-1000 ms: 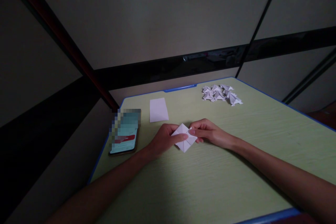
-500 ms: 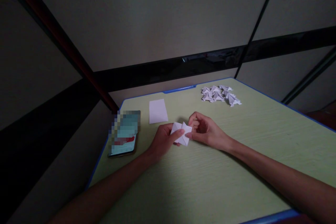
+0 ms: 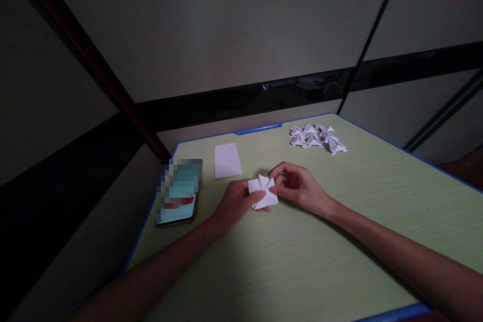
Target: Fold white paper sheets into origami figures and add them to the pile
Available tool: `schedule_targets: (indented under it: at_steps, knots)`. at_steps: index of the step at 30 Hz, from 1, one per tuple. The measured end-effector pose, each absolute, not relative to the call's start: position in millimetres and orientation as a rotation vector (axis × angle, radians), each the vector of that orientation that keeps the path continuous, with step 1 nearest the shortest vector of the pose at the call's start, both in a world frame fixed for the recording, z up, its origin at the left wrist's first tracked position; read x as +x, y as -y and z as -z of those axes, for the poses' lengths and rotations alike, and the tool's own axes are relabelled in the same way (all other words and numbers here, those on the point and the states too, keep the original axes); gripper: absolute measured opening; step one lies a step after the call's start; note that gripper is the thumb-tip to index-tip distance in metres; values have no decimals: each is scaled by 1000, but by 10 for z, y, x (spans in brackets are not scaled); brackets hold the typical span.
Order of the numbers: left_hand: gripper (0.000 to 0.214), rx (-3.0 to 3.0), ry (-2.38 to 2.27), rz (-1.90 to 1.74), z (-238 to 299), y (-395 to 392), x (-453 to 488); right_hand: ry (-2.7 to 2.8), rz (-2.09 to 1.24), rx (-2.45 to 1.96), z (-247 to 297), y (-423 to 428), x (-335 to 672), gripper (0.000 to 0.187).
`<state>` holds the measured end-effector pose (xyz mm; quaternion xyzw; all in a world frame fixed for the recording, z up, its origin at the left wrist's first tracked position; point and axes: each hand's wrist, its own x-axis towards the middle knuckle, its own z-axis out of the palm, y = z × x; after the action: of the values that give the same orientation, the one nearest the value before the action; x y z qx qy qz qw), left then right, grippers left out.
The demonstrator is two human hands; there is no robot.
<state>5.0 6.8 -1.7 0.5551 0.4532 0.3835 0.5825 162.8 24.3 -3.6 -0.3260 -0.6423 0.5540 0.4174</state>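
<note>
A small white folded paper (image 3: 266, 200), roughly square with creased flaps and a point sticking up at its top, is between my two hands. My left hand (image 3: 238, 201) grips it from the left, thumb on top and fingers beneath. From the right, my right hand (image 3: 296, 185) pinches the paper's upper right part between thumb and curled fingers. The fingers under the paper are mostly hidden.
Behind my left hand lies a flat white sheet of paper (image 3: 228, 160). A phone (image 3: 181, 191) with a lit, partly blurred screen rests at the table's left edge. Several folded paper figures (image 3: 313, 139) sit at the back right. The pale green table (image 3: 320, 261) meets a cabinet wall.
The folded paper has turned slightly and shifted a little to the right. My right thumb now lies over its upper right part, and the raised flap points more to the left.
</note>
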Motion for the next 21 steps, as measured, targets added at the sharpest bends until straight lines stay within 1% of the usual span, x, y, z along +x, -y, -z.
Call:
schedule_targets:
  at_steps: [4,8,15,21]
  knots:
    - [16,1287,-1047,-886,12,-66,60,1608,-1394,-769,42,-245,1624,21]
    - [13,1295,-1056,-888,-3,-67,66,1578,-1327,-782,37,-207,1584,20]
    - [10,1307,-1089,-930,-1,-58,54,1625,-1285,-763,42,-185,1550,14]
    - [10,1315,-1023,-918,-1,-58,50,1685,-1169,-686,8,-198,1600,16]
